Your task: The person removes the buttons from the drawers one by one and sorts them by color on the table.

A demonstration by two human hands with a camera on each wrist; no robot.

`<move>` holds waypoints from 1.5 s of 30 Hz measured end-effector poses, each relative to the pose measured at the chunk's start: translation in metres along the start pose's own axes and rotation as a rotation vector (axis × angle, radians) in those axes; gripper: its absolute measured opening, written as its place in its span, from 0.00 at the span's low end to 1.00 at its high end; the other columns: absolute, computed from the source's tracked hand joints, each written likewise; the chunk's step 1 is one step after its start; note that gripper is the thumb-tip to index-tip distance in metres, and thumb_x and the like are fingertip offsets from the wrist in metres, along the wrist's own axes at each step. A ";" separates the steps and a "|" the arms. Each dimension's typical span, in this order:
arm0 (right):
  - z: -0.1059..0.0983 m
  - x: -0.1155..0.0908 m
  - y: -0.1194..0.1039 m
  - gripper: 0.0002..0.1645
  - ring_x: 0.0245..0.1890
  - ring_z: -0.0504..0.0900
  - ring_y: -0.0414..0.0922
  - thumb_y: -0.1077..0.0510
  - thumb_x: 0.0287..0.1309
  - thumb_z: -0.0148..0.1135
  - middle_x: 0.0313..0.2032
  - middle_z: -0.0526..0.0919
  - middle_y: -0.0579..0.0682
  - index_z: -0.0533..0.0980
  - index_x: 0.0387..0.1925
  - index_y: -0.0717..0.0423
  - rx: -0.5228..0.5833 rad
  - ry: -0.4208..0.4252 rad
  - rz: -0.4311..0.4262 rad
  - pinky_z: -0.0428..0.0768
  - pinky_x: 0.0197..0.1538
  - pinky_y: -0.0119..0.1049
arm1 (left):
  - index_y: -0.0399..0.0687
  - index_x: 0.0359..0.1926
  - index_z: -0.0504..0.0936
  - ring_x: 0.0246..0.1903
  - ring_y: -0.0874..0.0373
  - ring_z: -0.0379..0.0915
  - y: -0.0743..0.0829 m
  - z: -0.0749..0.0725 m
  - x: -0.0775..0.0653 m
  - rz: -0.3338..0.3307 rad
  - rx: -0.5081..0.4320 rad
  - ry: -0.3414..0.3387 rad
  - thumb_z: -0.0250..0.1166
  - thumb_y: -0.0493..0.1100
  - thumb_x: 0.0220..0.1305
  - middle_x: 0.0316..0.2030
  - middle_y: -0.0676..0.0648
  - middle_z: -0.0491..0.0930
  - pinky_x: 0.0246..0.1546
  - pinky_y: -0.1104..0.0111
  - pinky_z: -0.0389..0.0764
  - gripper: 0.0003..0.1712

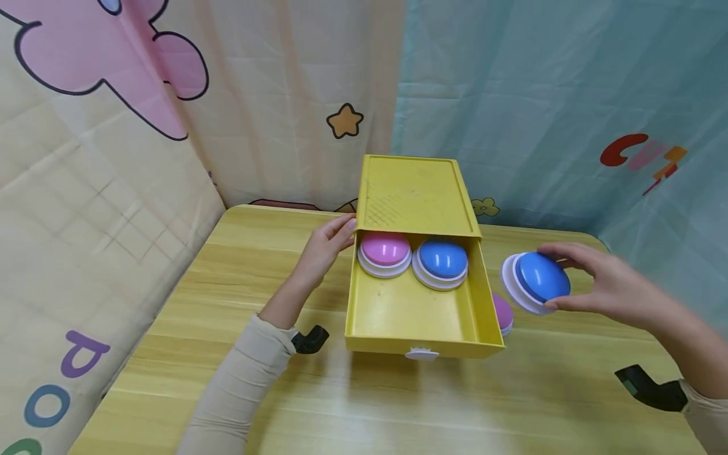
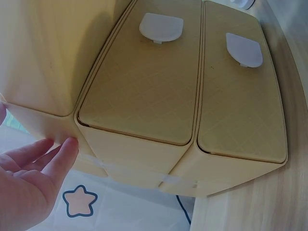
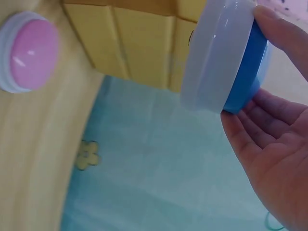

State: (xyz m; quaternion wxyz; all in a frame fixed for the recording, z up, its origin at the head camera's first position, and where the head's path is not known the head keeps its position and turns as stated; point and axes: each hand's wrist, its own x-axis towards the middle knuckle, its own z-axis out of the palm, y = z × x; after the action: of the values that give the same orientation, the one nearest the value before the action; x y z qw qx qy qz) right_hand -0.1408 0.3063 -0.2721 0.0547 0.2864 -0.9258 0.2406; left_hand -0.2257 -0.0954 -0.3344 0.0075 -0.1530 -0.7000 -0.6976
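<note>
My right hand (image 1: 620, 287) pinches a blue dome button (image 1: 543, 277) by its edges, thumb and fingers on opposite sides. It is held tilted in the air to the right of the pulled-out top drawer (image 1: 404, 316) of a yellow drawer unit (image 1: 418, 193). Inside that drawer, toward the back, sit a pink dome button (image 1: 385, 248) and another blue dome button (image 1: 443, 259), side by side on white bases. My left hand (image 1: 324, 249) touches the unit's left side near its top; in the left wrist view its fingertips (image 2: 70, 144) rest against the side wall.
A second pink button (image 1: 503, 312) lies on the wooden table (image 1: 256, 253), right of the drawer and partly hidden by it. Two lower drawers (image 2: 139, 82) with white handles are closed below. Printed curtains (image 1: 284, 95) stand behind and at the sides.
</note>
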 end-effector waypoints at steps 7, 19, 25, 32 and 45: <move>0.045 -0.026 0.021 0.44 0.43 0.71 0.33 0.53 0.36 0.75 0.50 0.72 0.57 0.66 0.55 0.66 0.086 -0.085 0.106 0.69 0.43 0.16 | 0.33 0.59 0.66 0.55 0.53 0.65 -0.002 0.001 0.000 -0.010 -0.013 0.006 0.53 0.47 0.66 0.58 0.40 0.66 0.53 0.61 0.70 0.27; 0.114 -0.055 0.031 0.47 0.44 0.73 0.54 0.46 0.34 0.74 0.50 0.71 0.60 0.66 0.54 0.67 0.192 -0.253 0.209 0.76 0.46 0.45 | 0.34 0.60 0.66 0.55 0.54 0.65 -0.003 0.002 0.001 0.002 0.004 0.003 0.53 0.50 0.66 0.58 0.41 0.65 0.53 0.63 0.70 0.28; 0.131 -0.060 0.033 0.47 0.42 0.74 0.48 0.48 0.30 0.76 0.48 0.72 0.60 0.67 0.52 0.70 0.188 -0.216 0.108 0.78 0.43 0.39 | 0.35 0.60 0.66 0.55 0.56 0.65 -0.005 0.001 0.001 0.008 0.004 0.011 0.53 0.50 0.66 0.58 0.42 0.66 0.52 0.66 0.70 0.28; 0.137 -0.063 0.031 0.50 0.45 0.72 0.50 0.47 0.27 0.77 0.49 0.71 0.57 0.67 0.53 0.68 0.126 -0.212 0.116 0.74 0.48 0.32 | 0.34 0.60 0.65 0.55 0.56 0.65 -0.006 0.002 0.000 0.011 -0.001 0.017 0.52 0.49 0.66 0.58 0.41 0.66 0.51 0.68 0.71 0.28; 0.116 -0.048 0.019 0.48 0.46 0.71 0.55 0.44 0.39 0.71 0.52 0.68 0.59 0.62 0.57 0.65 0.133 -0.260 0.109 0.76 0.44 0.47 | 0.33 0.59 0.67 0.54 0.55 0.66 -0.003 0.002 -0.002 0.028 -0.001 0.019 0.53 0.51 0.65 0.57 0.41 0.67 0.51 0.66 0.72 0.30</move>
State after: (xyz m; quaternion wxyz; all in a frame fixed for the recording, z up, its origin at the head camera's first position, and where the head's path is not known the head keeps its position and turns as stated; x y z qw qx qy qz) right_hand -0.1074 0.2893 -0.3929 -0.0977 0.2672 -0.9214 0.2648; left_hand -0.2242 -0.0939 -0.3374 0.0238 -0.1560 -0.6972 -0.6992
